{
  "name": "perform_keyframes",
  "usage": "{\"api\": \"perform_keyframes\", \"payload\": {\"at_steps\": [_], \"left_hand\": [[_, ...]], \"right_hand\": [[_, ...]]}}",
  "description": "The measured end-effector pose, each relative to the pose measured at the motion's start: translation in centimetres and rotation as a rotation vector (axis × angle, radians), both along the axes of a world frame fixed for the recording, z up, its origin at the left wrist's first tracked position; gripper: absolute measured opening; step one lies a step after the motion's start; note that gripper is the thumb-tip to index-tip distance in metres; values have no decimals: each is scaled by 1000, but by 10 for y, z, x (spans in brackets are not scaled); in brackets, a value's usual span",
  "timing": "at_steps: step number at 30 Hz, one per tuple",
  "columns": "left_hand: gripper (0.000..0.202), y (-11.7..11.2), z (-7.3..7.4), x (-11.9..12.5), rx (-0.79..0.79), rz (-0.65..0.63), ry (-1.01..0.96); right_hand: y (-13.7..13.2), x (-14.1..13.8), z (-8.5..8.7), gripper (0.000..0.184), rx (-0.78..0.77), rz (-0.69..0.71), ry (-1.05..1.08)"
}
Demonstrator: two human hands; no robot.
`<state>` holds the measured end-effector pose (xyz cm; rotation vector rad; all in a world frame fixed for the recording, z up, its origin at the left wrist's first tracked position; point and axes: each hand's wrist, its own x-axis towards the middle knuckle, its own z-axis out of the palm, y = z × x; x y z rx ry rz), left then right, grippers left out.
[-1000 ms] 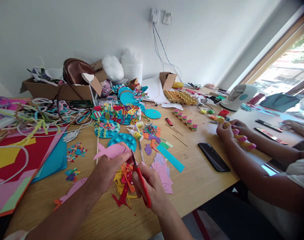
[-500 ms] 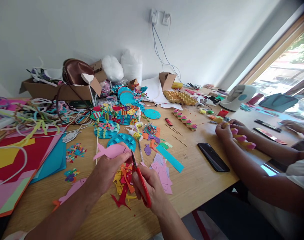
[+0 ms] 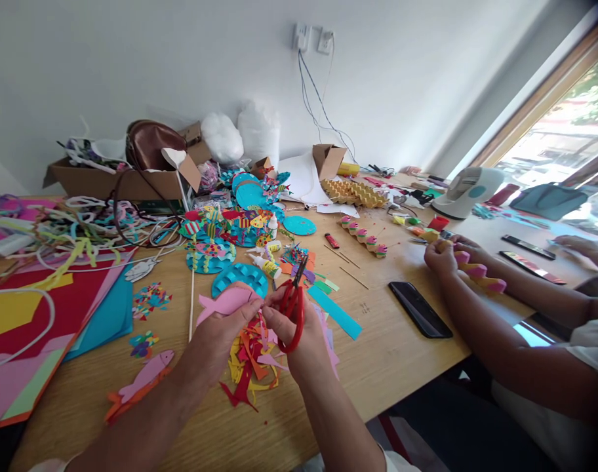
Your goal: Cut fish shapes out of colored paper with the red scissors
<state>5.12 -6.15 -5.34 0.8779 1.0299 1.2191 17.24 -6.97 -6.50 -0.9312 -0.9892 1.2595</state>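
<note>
My left hand (image 3: 219,341) pinches a pink paper fish cutout (image 3: 225,303) just above the wooden table (image 3: 378,367). My right hand (image 3: 299,337) is closed through the handles of red scissors (image 3: 293,303), whose blades point up and away from the fish. Its fingertips touch the fish's right end beside my left thumb. Under both hands lies a heap of red, yellow and orange paper scraps (image 3: 247,364). A second pink fish on orange backing (image 3: 140,381) lies on the table to the left.
Blue paper discs with fish (image 3: 220,239), glue bottles (image 3: 265,263) and sheets of coloured paper (image 3: 38,314) crowd the left and middle. A black phone (image 3: 419,308) lies to the right. Another person's hands (image 3: 449,255) hold a pink-and-yellow piece there. Cardboard boxes (image 3: 117,180) line the wall.
My right hand has swung the scissors out of the cut, from blades at the fish's edge to pointing up and away. A trimmed pink scrap now lies on the heap.
</note>
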Motion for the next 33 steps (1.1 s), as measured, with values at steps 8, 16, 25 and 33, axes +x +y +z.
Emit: {"api": "perform_keyframes", "payload": {"at_steps": [8, 16, 25, 33], "left_hand": [[16, -1, 0, -9, 76, -66, 78], [13, 9, -6, -47, 89, -25, 263], [10, 23, 22, -43, 448, -335, 811], [25, 26, -1, -41, 179, -461, 607]], "right_hand": [[7, 1, 5, 21, -17, -2, -53], [12, 19, 4, 16, 71, -28, -274], [10, 24, 17, 9, 178, 232, -640], [14, 31, 3, 12, 110, 165, -536]]}}
